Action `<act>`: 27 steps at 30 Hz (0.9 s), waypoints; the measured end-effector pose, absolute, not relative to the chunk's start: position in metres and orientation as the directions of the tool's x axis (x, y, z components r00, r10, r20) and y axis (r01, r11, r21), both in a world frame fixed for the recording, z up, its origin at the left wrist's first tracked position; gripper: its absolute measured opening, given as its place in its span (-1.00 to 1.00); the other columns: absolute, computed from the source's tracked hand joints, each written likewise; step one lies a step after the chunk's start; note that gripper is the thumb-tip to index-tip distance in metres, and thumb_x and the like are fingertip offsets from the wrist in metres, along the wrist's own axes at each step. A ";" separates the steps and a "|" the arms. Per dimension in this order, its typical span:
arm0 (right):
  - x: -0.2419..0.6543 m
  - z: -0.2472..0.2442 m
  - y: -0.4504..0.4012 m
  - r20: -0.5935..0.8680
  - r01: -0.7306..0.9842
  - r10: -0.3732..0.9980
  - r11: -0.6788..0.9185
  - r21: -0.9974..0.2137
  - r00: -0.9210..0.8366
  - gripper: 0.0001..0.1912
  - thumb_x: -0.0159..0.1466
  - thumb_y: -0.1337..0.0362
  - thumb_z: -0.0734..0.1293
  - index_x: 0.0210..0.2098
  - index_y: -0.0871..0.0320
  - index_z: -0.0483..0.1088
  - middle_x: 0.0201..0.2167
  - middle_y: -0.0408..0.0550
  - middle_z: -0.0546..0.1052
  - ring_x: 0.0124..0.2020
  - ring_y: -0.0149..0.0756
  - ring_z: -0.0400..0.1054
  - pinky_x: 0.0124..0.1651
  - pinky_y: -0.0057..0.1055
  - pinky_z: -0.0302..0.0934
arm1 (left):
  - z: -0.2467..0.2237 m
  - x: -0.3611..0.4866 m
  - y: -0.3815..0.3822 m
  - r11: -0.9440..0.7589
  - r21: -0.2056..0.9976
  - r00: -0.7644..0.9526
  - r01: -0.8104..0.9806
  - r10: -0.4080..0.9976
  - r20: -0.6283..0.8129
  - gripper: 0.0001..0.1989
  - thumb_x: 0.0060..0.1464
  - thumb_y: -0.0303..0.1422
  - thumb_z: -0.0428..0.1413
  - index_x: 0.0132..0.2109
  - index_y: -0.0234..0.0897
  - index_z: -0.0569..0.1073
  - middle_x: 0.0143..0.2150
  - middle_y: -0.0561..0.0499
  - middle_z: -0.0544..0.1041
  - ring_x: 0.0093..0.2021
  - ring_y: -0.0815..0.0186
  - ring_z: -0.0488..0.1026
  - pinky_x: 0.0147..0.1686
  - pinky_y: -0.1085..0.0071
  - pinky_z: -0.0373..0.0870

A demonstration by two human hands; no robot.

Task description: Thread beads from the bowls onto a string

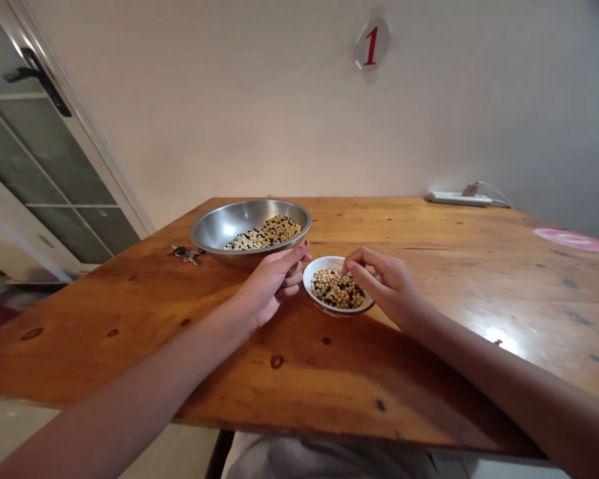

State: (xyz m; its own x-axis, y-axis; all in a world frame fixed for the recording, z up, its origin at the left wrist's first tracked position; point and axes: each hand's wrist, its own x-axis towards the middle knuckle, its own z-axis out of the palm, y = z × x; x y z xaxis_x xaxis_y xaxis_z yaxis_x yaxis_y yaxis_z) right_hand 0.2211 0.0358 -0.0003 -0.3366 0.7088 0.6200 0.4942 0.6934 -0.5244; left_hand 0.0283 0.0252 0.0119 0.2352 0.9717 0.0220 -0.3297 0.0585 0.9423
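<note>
A small white bowl [337, 309] with light and dark beans in it stands on the wooden table [279, 399]. My right hand [384, 279] is at its right rim, thumb and fingertips pinched together over the beans; what is between them is too small to make out. Just left of the bowl is my left hand [279, 279], its fingers curled and its thumb pressed on the index finger, near a small dark thing at the tip that I cannot make out. Behind that hand sits a wide steel basin [214, 233] holding a mix of pale and black beans.
Keys [190, 255] lie left of the basin. A white power strip [459, 198] with a plug and cable is at the back right. A pink round sticker [572, 239] is on the table's right side. Behind are a wall and, at left, a door [64, 140].
</note>
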 end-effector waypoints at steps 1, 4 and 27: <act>0.221 0.001 0.034 0.622 0.492 0.703 0.700 -0.518 -0.345 -0.74 0.27 0.22 0.16 -0.49 0.16 0.32 -0.57 -0.15 0.42 -0.53 -0.41 0.28 -0.44 -0.49 0.12 | 0.011 0.028 0.026 0.062 0.941 0.229 -0.332 0.973 0.017 -0.68 0.03 -0.16 0.18 -0.42 -0.34 0.33 -0.67 0.28 -0.05 -0.68 0.58 -0.22 -0.75 0.63 -0.24; 0.219 0.003 0.027 0.639 0.468 0.670 0.733 -0.493 -0.377 -0.73 0.28 0.23 0.16 -0.53 0.15 0.27 -0.63 -0.20 0.33 -0.59 -0.45 0.20 -0.50 -0.51 0.07 | 0.011 0.029 0.027 0.091 0.944 0.213 -0.319 0.977 -0.022 -0.60 -0.08 -0.08 0.23 -0.44 -0.35 0.34 -0.69 0.29 -0.05 -0.68 0.58 -0.22 -0.75 0.61 -0.26; 0.214 0.009 0.015 0.853 0.490 0.400 0.847 -0.206 -0.334 -0.95 0.23 0.37 0.32 -0.35 0.12 0.42 -0.52 -0.14 0.54 -0.53 -0.41 0.38 -0.44 -0.47 0.23 | 0.014 0.036 0.021 0.047 0.981 0.268 -0.187 0.963 0.005 -0.56 0.25 -0.21 -0.13 -0.58 -0.27 0.07 -0.68 0.24 -0.09 -0.71 0.55 -0.19 -0.71 0.59 -0.23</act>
